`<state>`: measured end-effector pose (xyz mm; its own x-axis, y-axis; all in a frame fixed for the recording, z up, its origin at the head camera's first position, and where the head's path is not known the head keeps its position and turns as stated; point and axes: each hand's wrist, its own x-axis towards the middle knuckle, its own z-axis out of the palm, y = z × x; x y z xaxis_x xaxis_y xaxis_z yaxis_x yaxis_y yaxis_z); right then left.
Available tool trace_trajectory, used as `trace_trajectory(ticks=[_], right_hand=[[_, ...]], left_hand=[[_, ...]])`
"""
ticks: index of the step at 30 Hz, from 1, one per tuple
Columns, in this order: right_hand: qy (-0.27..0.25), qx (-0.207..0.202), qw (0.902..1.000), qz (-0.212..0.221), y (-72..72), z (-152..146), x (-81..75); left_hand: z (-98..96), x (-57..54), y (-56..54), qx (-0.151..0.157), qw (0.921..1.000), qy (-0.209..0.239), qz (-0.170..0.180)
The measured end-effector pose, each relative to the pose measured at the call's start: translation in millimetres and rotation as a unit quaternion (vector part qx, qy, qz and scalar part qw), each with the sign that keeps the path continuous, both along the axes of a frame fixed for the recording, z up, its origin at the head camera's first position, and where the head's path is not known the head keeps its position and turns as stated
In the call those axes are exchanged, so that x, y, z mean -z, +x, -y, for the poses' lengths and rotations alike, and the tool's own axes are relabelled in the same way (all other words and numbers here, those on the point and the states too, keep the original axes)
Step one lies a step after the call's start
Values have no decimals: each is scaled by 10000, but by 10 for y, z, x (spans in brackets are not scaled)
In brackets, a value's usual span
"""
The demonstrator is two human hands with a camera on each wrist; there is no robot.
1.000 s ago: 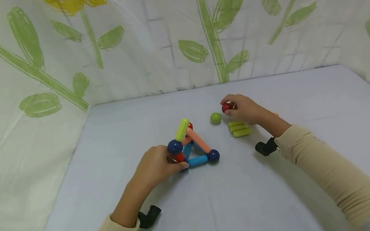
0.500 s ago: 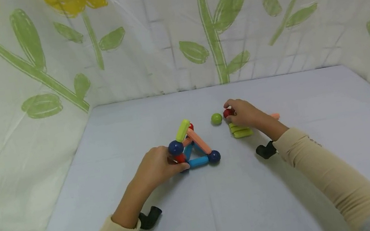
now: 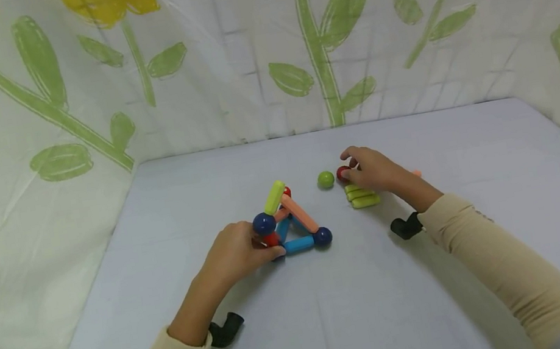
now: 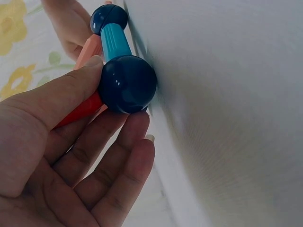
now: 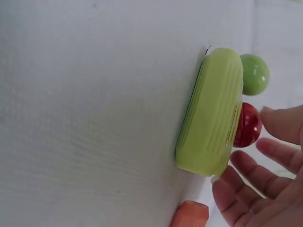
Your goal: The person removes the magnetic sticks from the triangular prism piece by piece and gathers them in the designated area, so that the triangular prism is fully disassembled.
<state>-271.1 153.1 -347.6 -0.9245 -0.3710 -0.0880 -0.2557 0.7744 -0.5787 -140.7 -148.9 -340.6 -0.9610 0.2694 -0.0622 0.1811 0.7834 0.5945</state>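
Observation:
My left hand (image 3: 239, 249) grips the near left corner of a frame built from magnetic sticks and balls. In the left wrist view its thumb and fingers are at a dark blue ball (image 4: 128, 85) and a red stick (image 4: 83, 109). A blue stick (image 3: 299, 244) runs right to another dark blue ball (image 3: 322, 237); coral and lime sticks slope up to a red ball. My right hand (image 3: 372, 170) has loosely bent fingers around a red ball (image 5: 248, 125), which rests on the table with thumb and fingertips close beside it. A green ball (image 3: 325, 179) lies just left.
Several lime sticks (image 3: 364, 201) lie side by side in front of the red ball. A coral stick (image 5: 190, 215) is partly hidden behind the right wrist. A flower-painted curtain (image 3: 220, 85) hangs behind the white table (image 3: 369, 308). Black curved pieces (image 3: 226, 330) stick out at the wrists.
My right hand has brought the red ball down and towards me to a place beside the green ball, and its fingers have loosened. The left hand and the frame stay put.

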Motion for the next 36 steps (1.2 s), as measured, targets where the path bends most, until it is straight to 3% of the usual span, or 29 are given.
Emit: trace_trajectory(ticks=[6, 10, 12, 15, 20, 23, 26, 32, 36], right_hand=[[-383, 156, 9980, -479, 26, 3, 7], [-884, -290, 9863, -1363, 124, 105, -56], [-1159, -719, 9729, -1865, 216, 217, -123], [-1569, -1590, 9448, -2399, 403, 424, -241], [-2003, -2872, 8971, -2693, 709, 731, -372], [-1967, -3141, 8840, -2852, 841, 830, -408], [-1756, -3160, 8857, -2913, 913, 845, -412], [-760, -3357, 8950, -2838, 1013, 726, -271], [-768, -3154, 9146, -2410, 1050, 586, -152]], left_hand=[[11, -5, 5, 57, 10000, 36, -61], [17, -10, 8, 118, 9999, 64, -78], [19, -14, 9, 105, 9999, 52, -52], [22, -19, 7, 105, 9999, 48, -51], [35, -22, 3, 233, 9995, 148, -170], [42, -26, 6, 278, 9992, 198, -189], [44, -25, 5, 260, 9993, 205, -171], [35, -8, 5, 179, 9994, 153, -247], [29, -1, -1, 198, 9994, 201, -208]])
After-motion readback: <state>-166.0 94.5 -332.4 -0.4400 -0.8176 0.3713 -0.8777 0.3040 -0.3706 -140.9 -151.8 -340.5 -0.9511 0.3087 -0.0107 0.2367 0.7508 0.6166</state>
